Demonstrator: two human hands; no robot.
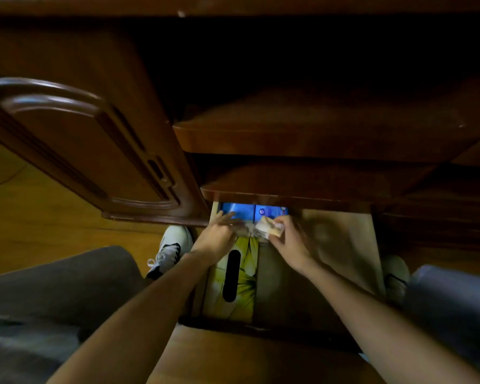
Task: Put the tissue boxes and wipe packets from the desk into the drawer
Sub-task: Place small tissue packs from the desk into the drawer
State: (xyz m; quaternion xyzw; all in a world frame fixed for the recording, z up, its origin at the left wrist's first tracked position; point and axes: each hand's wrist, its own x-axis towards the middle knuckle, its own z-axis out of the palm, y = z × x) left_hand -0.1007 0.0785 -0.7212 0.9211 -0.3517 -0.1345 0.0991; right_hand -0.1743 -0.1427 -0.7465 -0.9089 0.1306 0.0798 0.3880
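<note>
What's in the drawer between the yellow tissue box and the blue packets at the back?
In the head view, a small pale packet, held in the right hand; the left hand touches it too.

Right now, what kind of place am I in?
Probably a home or office room, seated at a dark wooden desk. Clues: its open bottom drawer holding a yellow tissue box, a carved cabinet door, and a wood floor.

Both bare arms reach forward and down, hands close together.

The left hand (219,235) lies palm-down with fingers stretched flat. The right hand (288,239) is curled, fingertips (275,237) pinched closed, wrist bent inward. Both forearms converge from the lower corners.
</note>
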